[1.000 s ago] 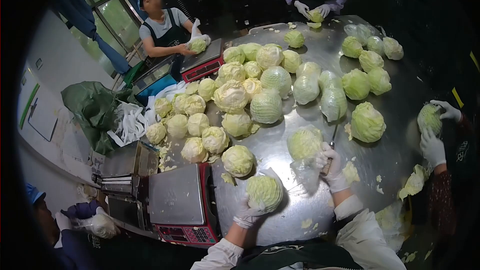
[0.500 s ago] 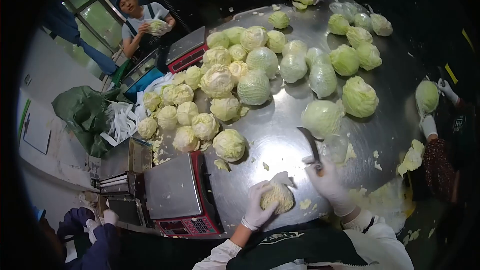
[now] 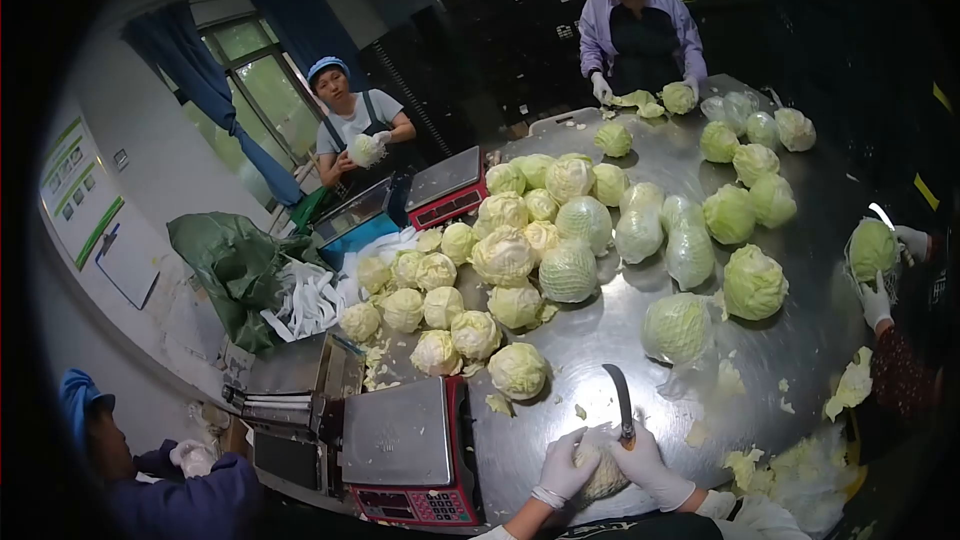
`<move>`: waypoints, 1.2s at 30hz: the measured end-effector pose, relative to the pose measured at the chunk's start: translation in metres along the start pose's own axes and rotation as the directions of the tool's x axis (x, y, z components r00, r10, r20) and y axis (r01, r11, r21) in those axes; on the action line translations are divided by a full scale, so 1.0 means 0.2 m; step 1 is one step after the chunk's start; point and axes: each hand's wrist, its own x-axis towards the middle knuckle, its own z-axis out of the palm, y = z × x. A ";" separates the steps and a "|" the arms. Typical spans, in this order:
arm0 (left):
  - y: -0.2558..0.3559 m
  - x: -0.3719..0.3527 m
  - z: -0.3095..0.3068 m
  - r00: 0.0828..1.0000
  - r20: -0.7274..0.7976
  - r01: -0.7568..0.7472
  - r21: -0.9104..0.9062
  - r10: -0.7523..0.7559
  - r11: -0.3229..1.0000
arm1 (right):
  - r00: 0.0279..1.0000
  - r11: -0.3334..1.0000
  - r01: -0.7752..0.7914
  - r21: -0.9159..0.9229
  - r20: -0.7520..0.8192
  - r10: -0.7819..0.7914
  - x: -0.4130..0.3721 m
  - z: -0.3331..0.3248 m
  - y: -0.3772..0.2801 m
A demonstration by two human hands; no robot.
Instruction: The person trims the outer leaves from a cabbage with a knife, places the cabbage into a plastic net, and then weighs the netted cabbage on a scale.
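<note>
At the near edge of the metal table, a pale cabbage in white foam netting (image 3: 604,477) sits between my hands. My left hand (image 3: 566,468), in a white glove, grips its left side. A curved-bladed knife (image 3: 622,402) is held in my gloved right hand (image 3: 652,467), its blade pointing up and away from me. That same hand also rests against the cabbage's right side. Beyond the knife lies a plastic-wrapped cabbage (image 3: 677,328), and a bare trimmed cabbage (image 3: 518,371) is to the left.
Left of my hands stands a red-sided scale (image 3: 396,432); another scale (image 3: 446,180) is farther back. Many cabbages (image 3: 503,255) pile up mid-table. Co-workers stand around the table (image 3: 800,280), one at the right holding a netted cabbage (image 3: 873,248). Leaf scraps (image 3: 748,470) lie near right.
The view has tilted up, so the table sits lower in frame. My right hand, with the knife, has come in to the cabbage beside my left hand. The far co-worker now holds a cabbage.
</note>
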 end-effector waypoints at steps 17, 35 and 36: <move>-0.34 0.06 -0.18 0.971 -0.164 0.226 0.412 -0.172 0.882 | 0.904 0.892 -0.419 0.169 0.177 0.390 -0.24 -0.43 -0.11; 0.64 0.18 -0.11 0.916 0.386 0.119 -0.519 0.108 0.847 | 0.994 0.889 -0.084 0.450 0.098 0.044 -0.21 -0.24 -0.49; 0.64 0.17 -0.05 0.849 0.476 -0.016 -0.409 0.228 0.913 | 0.979 0.973 0.165 0.159 0.091 -0.181 -0.18 -0.29 -0.39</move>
